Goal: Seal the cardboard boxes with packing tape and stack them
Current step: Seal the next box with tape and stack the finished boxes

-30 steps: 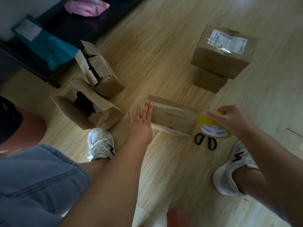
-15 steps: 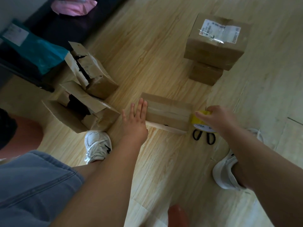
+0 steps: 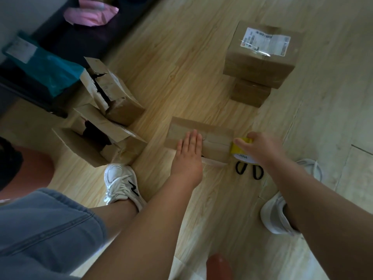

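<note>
A closed cardboard box lies on the wooden floor in front of me. My left hand rests flat on its top, fingers together and stretched out. My right hand grips a yellow roll of packing tape pressed against the box's right end. A strip of tape runs along the box top between the two hands. Two sealed boxes stand stacked at the far right, the upper one with a white label, the lower one smaller.
Two torn, open boxes lie at the left. Black-handled scissors lie just below the tape roll. My white sneakers flank the box. A dark bench with teal and pink bags runs along the far left.
My left hand slid from the box's left end onto the middle of its top. The right hand with the tape roll stayed at the box's right end.
</note>
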### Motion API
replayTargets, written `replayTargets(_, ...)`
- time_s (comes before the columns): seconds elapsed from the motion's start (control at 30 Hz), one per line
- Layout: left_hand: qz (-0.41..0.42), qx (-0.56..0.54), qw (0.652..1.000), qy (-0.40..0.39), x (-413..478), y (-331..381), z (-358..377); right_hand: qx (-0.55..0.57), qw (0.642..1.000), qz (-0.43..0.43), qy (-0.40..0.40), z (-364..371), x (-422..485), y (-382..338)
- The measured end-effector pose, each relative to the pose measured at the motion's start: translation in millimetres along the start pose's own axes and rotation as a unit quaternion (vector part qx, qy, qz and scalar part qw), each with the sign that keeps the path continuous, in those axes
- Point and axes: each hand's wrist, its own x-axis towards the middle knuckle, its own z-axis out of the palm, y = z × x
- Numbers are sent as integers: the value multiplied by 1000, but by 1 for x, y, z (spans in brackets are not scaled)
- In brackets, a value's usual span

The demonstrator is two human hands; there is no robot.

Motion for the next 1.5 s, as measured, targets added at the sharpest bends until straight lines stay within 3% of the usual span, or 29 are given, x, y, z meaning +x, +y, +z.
replayTargets(0.1,31,-18,999,24,-1,10,-6,22,1000,-5,-6,-2,-1,-2)
replayTargets(0.2,86,14,996,0,-4,23,-3,39,999,-4,-23,-1,-3,-2)
replayTargets(0.47,68,46,997,10,13,45,-38,81,995,11,-56,-4,-1,4)
replayTargets(0.67,80,73,991,-76,47,51,-48,93,993,-18,-76,-4,0,10)
replayTargets(0.8,93,82,989,-78,54,47,-52,125,985,-27,-115,-16,-1,10)
replayTargets(1.07,77,-105,990,-53,34,3,-87,217,965,-44,-143,-62,-20,-14)
replayTargets(1.27,76,-227,971,-10,14,-21,-104,235,960,-115,-95,-87,-33,-36)
replayTargets(1.37,78,-248,965,19,2,-30,-101,195,970,-127,-71,-88,-32,-42)
replayTargets(1.5,79,-287,955,13,-9,-40,-106,48,987,-141,-58,-81,-31,-30)
